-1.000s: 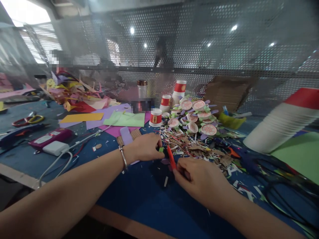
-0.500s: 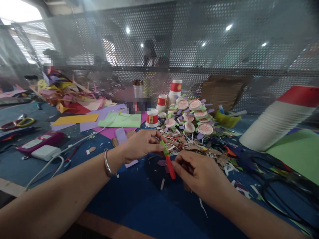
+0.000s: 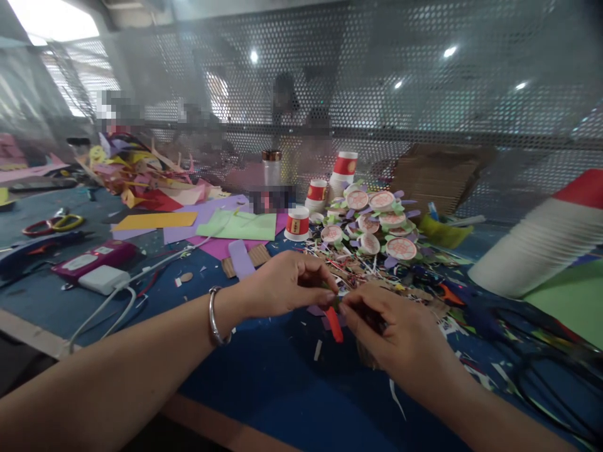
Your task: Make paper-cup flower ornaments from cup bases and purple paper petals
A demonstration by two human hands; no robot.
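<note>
My left hand (image 3: 294,285), with a silver bangle on the wrist, pinches the green end of a narrow red-and-green strip. The strip's red part (image 3: 334,324) hangs below the fingertips, above the blue tabletop (image 3: 264,383). Close beside it is my right hand (image 3: 393,323), fingers curled and thumb against the forefinger, right at the strip's upper part. Whether those fingers grip the strip or something else is hidden. Beneath the hands lies a purple paper piece (image 3: 315,310), partly covered.
Behind the hands, paper scraps surround a pile of round printed discs with paper petals (image 3: 400,247). A red-and-white paper cup (image 3: 297,223) stands nearby. Stacked cups (image 3: 532,248) lean at right. Coloured sheets (image 3: 235,225), scissors (image 3: 54,224) and a white cable (image 3: 155,265) occupy the left.
The view has shifted slightly left, so things appear further right. My hands have drawn closer together, and the strip's green end is now mostly covered by fingers.
</note>
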